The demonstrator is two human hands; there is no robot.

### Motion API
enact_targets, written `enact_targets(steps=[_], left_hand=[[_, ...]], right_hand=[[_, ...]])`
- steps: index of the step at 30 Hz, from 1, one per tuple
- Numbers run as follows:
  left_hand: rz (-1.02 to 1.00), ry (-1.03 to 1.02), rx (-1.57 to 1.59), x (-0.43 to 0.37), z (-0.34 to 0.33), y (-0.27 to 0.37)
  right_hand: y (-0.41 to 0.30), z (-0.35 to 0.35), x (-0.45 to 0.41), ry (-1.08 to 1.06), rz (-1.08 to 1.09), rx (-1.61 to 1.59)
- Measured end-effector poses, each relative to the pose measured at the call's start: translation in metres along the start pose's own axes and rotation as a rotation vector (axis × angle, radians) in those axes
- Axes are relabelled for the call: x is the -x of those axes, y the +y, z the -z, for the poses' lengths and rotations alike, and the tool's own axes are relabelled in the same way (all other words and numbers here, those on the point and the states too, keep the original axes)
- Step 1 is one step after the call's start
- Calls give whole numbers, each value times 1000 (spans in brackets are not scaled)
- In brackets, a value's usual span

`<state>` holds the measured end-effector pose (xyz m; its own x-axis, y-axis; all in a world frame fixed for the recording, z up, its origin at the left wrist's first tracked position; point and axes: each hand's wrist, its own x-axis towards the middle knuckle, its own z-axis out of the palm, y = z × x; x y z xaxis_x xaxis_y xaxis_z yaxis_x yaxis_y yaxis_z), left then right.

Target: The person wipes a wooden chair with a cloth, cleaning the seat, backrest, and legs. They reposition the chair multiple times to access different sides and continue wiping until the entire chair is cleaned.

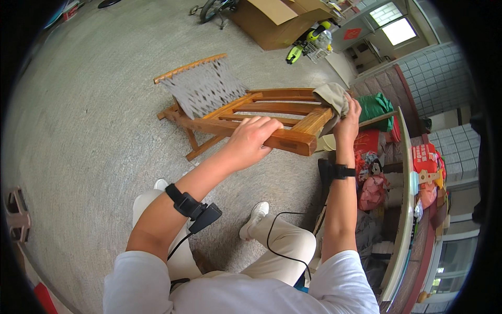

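Observation:
A wooden folding chair with a slatted back [290, 142] stands tilted before me, its woven grey cord seat [206, 86] on the far side. My left hand [255, 137] grips the near side rail close to its end. A beige cloth [331, 98] lies bunched over the far end of the chair's top crossbar. My right hand [349, 115] holds that cloth against the wood; its fingertips are partly hidden by the cloth.
Crossed wooden legs [204, 148] rest on the concrete floor. A long shelf or table edge [406, 204] runs along my right, with red plastic bags [372, 192] beneath it. A green bag [376, 110], an open cardboard box [270, 29] and a small bicycle wheel [211, 10] are farther off.

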<state>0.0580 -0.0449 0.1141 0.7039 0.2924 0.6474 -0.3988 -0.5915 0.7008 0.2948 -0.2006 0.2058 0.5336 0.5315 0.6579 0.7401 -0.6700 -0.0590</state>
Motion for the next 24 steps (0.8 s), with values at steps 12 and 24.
enact_targets(steps=[12, 24], left_hand=[[-6, 12, -57, 4, 0, -5], [-96, 73, -64, 15, -8, -9]], right_hand=[[-98, 56, 84, -86, 204, -338], [-68, 24, 88, 16, -163, -741]])
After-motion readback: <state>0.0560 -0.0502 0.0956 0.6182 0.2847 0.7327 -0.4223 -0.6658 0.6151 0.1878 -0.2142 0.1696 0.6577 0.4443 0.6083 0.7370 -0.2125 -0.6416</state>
